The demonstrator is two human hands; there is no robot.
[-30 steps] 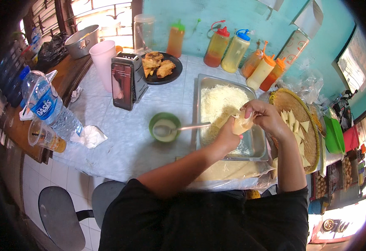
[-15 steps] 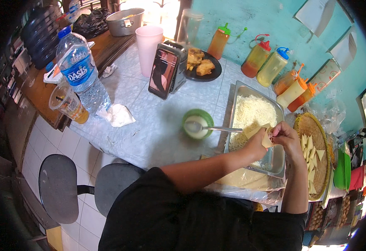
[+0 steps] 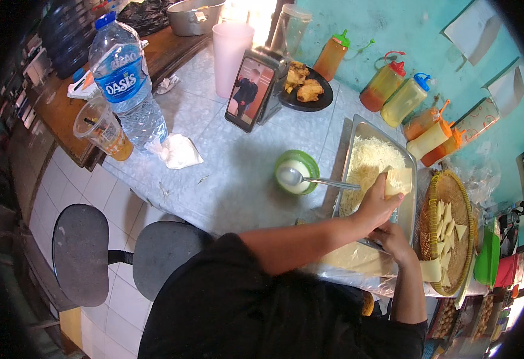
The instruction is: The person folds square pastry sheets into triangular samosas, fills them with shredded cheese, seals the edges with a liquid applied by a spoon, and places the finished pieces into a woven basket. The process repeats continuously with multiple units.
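My left hand (image 3: pixel 377 206) is over the metal tray (image 3: pixel 338 206), its thumb and fingers closed on a pale pastry wrapper (image 3: pixel 399 179). Lower down, by the tray's near edge, is my right hand (image 3: pixel 393 240); its fingertips are partly hidden behind my left hand and wrist. White and yellowish shreds, like grated cheese (image 3: pixel 377 152), fill the far part of the tray. A green bowl (image 3: pixel 314 167) of white liquid stands to the left, with a metal spoon (image 3: pixel 333 183) resting across it. At the right, a round woven tray (image 3: pixel 432 206) carries several folded pastry pieces (image 3: pixel 445 224).
A phone (image 3: pixel 250 93) leans on a stand beside a pink cup (image 3: pixel 232 63). Behind are fried food on a black plate (image 3: pixel 322 105) and several sauce bottles (image 3: pixel 383 90). A water bottle (image 3: pixel 127 84) and plastic cup (image 3: pixel 103 131) stand left; a chair (image 3: pixel 82 254) is below.
My right hand has left the wrapper and moved down toward the tray's near edge. The wrapper, still in my left hand, is now turned flatter and more visible. The view has shifted slightly.
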